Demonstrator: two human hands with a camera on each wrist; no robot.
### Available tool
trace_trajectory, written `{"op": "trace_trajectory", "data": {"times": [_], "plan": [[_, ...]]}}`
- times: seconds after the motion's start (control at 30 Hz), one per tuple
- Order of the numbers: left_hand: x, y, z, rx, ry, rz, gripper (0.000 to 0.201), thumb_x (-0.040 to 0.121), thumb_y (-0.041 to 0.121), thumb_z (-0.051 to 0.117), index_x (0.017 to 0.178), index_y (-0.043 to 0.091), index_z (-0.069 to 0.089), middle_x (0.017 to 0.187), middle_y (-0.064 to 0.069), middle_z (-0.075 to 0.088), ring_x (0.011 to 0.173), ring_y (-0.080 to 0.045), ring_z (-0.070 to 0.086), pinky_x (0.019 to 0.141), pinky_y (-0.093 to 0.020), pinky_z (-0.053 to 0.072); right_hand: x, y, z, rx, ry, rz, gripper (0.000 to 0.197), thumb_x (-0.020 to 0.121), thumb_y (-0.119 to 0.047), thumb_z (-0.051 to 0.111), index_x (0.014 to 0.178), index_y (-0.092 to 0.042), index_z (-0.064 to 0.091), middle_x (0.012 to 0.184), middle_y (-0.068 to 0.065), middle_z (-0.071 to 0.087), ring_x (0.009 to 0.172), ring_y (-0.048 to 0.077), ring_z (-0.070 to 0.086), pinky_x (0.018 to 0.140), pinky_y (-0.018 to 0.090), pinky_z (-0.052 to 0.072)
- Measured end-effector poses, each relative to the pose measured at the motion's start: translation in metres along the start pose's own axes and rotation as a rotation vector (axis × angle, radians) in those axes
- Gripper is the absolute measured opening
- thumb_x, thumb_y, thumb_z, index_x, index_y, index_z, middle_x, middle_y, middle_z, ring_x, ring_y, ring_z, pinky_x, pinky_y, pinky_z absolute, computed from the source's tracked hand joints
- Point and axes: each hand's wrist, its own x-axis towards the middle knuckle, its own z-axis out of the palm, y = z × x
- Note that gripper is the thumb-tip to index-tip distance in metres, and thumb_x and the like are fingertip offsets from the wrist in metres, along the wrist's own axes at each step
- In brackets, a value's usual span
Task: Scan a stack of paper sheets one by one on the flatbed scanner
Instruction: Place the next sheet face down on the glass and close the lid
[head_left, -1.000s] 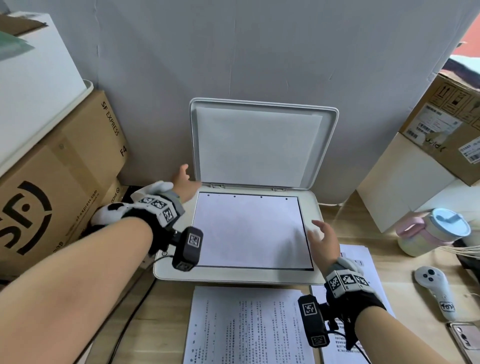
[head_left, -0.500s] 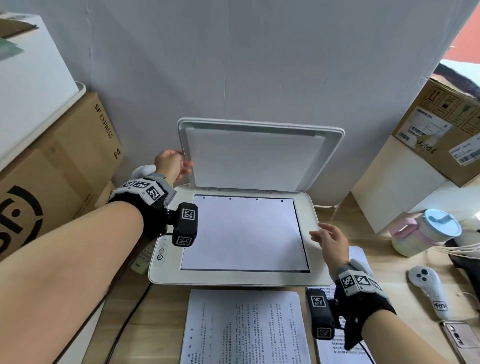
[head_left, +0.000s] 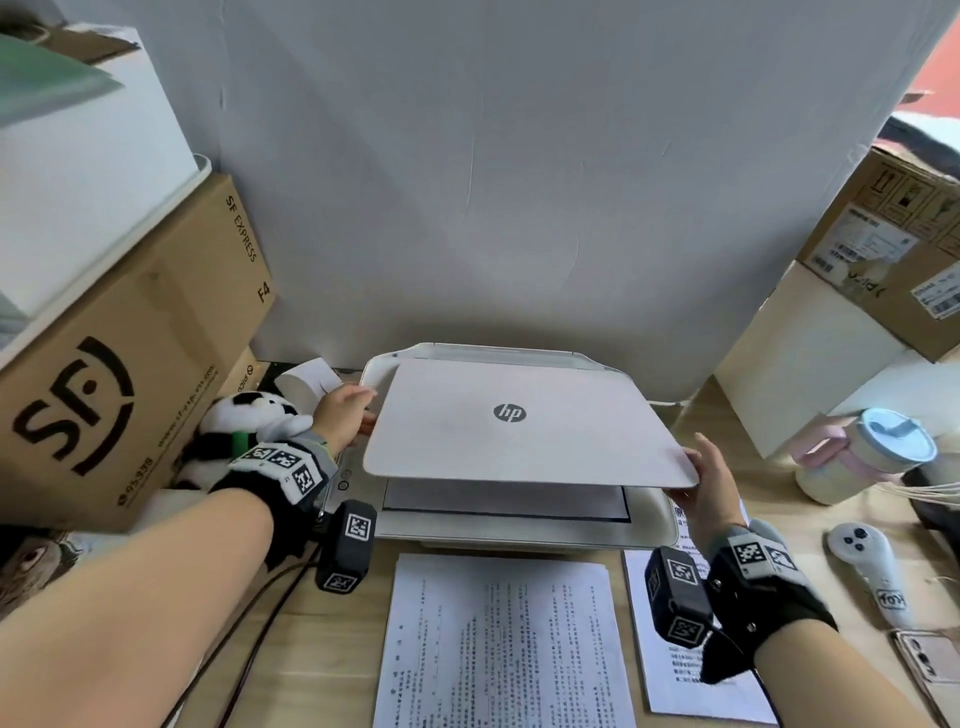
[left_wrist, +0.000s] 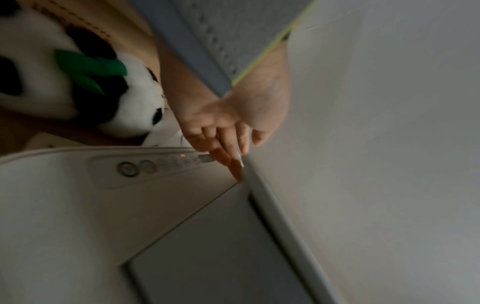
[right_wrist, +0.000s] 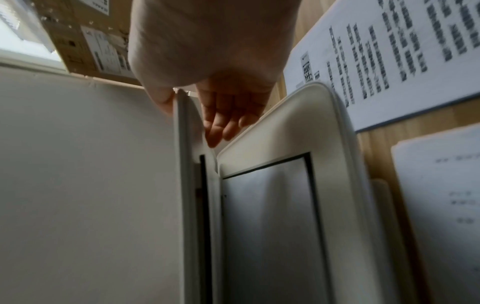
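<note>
The white flatbed scanner (head_left: 649, 525) sits mid-desk with its HP lid (head_left: 519, 441) lowered to a small gap. A blank-side-up sheet (head_left: 504, 502) lies on the glass under it. My left hand (head_left: 345, 413) pinches the lid's left edge, thumb on top and fingers (left_wrist: 226, 160) beneath. My right hand (head_left: 709, 483) holds the lid's front right corner the same way, its fingers (right_wrist: 223, 123) under the lid (right_wrist: 91, 164). A stack of printed sheets (head_left: 498, 649) lies in front of the scanner, and a second pile (head_left: 691, 660) is to its right.
A panda plush (head_left: 249, 415) and an SF cardboard box (head_left: 130, 364) crowd the left side. A lidded mug (head_left: 862, 457), a white controller (head_left: 867, 566) and a phone (head_left: 930, 670) sit at the right. More boxes (head_left: 893, 260) stand behind them. A cable (head_left: 249, 597) runs under my left arm.
The lid has swung down from upright to nearly shut over the sheet. My left hand came down with its left edge, and my right hand rose from the scanner rim to take the front right corner.
</note>
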Motion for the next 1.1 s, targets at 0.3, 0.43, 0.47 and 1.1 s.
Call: {"op": "trace_trajectory", "data": {"times": [0.3, 0.43, 0.47, 1.1], "plan": [[-0.002, -0.046, -0.008, 0.277, 0.068, -0.104, 0.027, 0.095, 0.013, 0.047, 0.07, 0.007, 0.054, 0.078, -0.015, 0.054, 0.077, -0.023, 0.05, 0.067, -0.024, 0.033, 0.008, 0.034, -0.012, -0.509, 0.225, -0.144, 0.019, 0.086, -0.021, 0.052, 0.092, -0.01, 0.067, 0.085, 0.009, 0.061, 0.084, 0.025, 0.052, 0.076, 0.034, 0.042], [-0.001, -0.048, -0.001, 0.211, 0.068, -0.157, 0.032, 0.097, 0.017, 0.047, 0.081, -0.005, 0.063, 0.071, -0.018, 0.054, 0.066, -0.028, 0.051, 0.058, -0.023, 0.041, 0.015, 0.034, -0.013, -0.536, 0.259, -0.202, 0.017, 0.087, -0.013, 0.052, 0.1, -0.009, 0.062, 0.103, 0.013, 0.064, 0.093, 0.024, 0.054, 0.093, 0.043, 0.043], [0.0, -0.049, -0.001, 0.211, 0.077, -0.166, 0.031, 0.096, 0.018, 0.048, 0.092, -0.008, 0.065, 0.076, -0.02, 0.056, 0.07, -0.029, 0.053, 0.064, -0.027, 0.042, 0.017, 0.034, -0.013, -0.542, 0.253, -0.203, 0.017, 0.087, -0.012, 0.052, 0.1, -0.009, 0.061, 0.105, 0.014, 0.065, 0.095, 0.024, 0.055, 0.094, 0.043, 0.043], [-0.036, -0.068, 0.011, 0.44, 0.262, -0.082, 0.034, 0.097, 0.019, 0.037, 0.12, 0.004, 0.056, 0.121, -0.026, 0.058, 0.108, -0.043, 0.053, 0.091, -0.041, 0.044, -0.006, 0.069, -0.025, -0.584, 0.141, -0.11, 0.035, 0.093, -0.009, 0.038, 0.124, -0.01, 0.055, 0.12, 0.01, 0.059, 0.109, 0.028, 0.051, 0.097, 0.038, 0.038]]}}
